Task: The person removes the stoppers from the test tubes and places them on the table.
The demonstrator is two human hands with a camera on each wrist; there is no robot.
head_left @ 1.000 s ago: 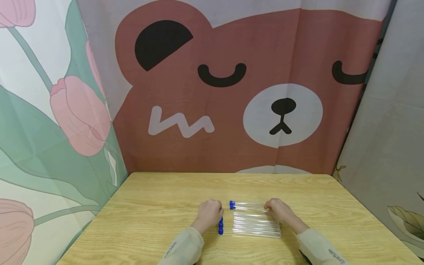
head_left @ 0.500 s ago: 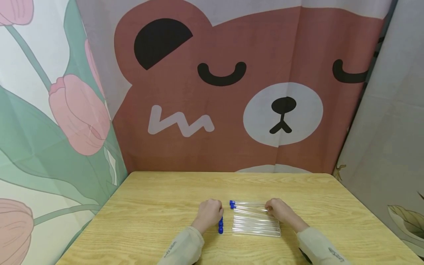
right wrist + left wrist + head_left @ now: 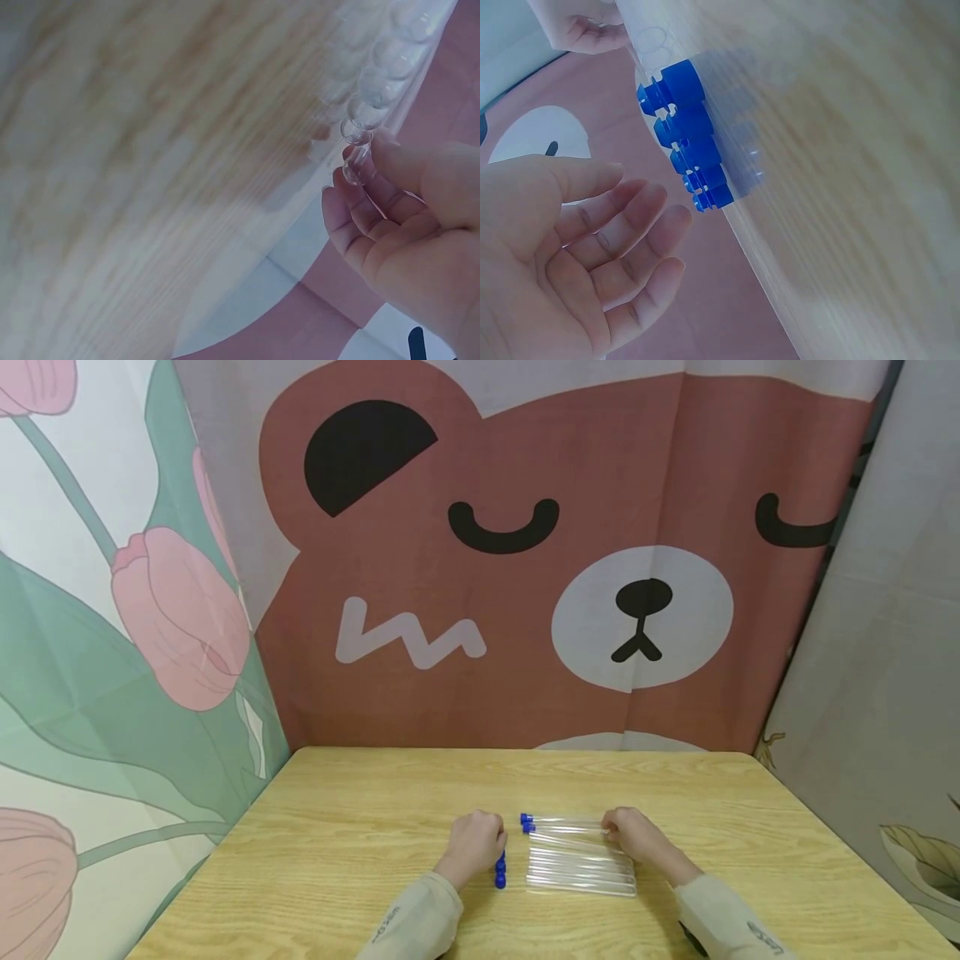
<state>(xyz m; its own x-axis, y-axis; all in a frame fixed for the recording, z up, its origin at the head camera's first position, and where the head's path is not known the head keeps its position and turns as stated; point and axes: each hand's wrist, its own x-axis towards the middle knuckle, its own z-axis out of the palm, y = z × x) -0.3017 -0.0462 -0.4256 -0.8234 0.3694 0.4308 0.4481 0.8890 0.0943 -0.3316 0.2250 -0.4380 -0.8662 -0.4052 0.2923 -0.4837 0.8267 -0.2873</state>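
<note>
A row of blue stoppers [image 3: 694,142] stands on the table; the head view shows part of it beside my left hand [image 3: 474,846]. In the left wrist view that hand's fingers are loosely bent, apart from the stoppers, and hold nothing. Several clear test tubes [image 3: 577,872] lie side by side to the right. Behind them lie two test tubes with blue stoppers [image 3: 527,820] in their left ends. My right hand [image 3: 637,839] is at the right end of the farthest one. Its thumb and fingers pinch this tube's rounded end [image 3: 352,171] in the right wrist view.
The wooden table [image 3: 360,793] ends at a back edge against a curtain [image 3: 420,710] printed with a bear. Flowered cloth [image 3: 180,618] hangs at the left, and a pale curtain [image 3: 862,652] at the right.
The nearer stoppered tube has turned slightly, its right end now slanting toward the unstoppered tubes. My right hand has shifted a little to the right. My left hand has stayed in place.
</note>
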